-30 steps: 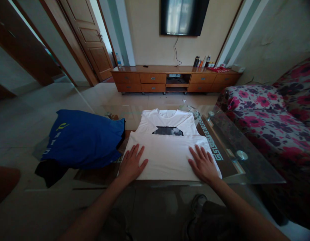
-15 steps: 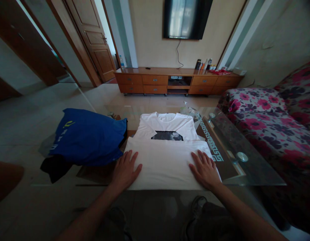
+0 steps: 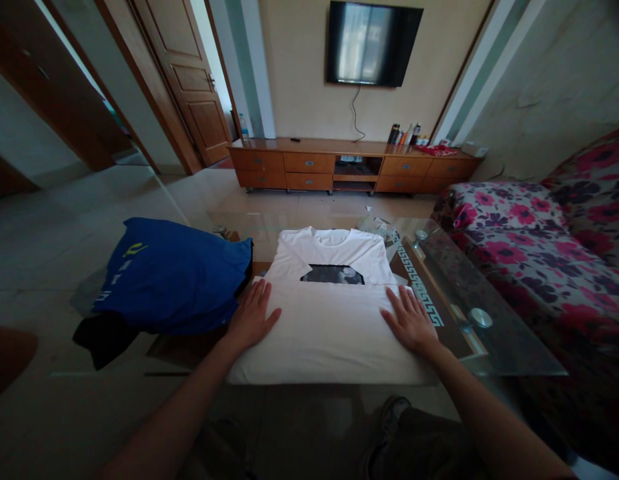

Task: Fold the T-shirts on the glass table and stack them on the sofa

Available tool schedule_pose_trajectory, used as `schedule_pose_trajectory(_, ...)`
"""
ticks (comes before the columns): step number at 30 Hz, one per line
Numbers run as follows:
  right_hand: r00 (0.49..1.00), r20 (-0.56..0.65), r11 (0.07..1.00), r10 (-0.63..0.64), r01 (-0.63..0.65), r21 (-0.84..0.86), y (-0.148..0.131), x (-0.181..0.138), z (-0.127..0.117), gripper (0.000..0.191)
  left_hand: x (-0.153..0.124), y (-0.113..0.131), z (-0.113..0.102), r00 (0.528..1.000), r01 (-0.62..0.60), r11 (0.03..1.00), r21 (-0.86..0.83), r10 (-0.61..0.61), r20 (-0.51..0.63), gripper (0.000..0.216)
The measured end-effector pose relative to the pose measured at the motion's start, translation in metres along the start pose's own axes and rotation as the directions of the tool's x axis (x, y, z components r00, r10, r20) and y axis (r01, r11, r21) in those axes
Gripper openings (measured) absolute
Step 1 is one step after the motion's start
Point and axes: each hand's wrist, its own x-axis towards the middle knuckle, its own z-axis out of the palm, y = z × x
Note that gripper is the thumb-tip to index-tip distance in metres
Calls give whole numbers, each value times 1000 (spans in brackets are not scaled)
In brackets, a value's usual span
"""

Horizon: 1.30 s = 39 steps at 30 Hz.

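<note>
A white T-shirt with a dark print lies on the glass table, its lower half folded up over the chest. My left hand rests flat on the fold's left edge, fingers stretched out. On the right edge of the fold lies my right hand, also flat with fingers spread. Neither hand grips the cloth.
A blue garment over a black one sits heaped on the table's left side. A floral sofa stands at the right. Beyond the table are a wooden TV cabinet, a wall TV and a wooden door.
Both hands have slid forward along the folded shirt, from near its lower edge toward the fold line, staying flat on the cloth. The view has tilted up slightly.
</note>
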Motion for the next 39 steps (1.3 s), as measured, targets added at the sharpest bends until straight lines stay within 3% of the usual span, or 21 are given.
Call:
schedule_pose_trajectory(8,996,-86,1000,5,-6,-16,-9,0,-7,75,1,13,-11,999,31,998,55,-29,-38,74)
schedule_pose_trajectory(11,999,-45,1000,-1,1,1,-7,1,-4,79,2,15,-8,996,51,997,54,-47,-78,78)
schedule_pose_trajectory(19,1000,-5,1000,-17,17,6,0,6,-1,81,2,10,3,996,79,996,38,-78,-35,82)
schedule_pose_trajectory(25,998,-47,999,-32,32,8,-9,2,-8,81,2,19,-6,993,101,994,46,-98,-65,81)
schedule_pose_trajectory(32,993,-31,993,-110,112,48,-31,7,-8,76,9,33,-10,999,-31,999,-28,31,-12,72)
schedule_pose_trajectory(39,994,-43,994,-105,105,16,-44,5,-8,74,6,54,-16,998,-67,995,-68,67,6,66)
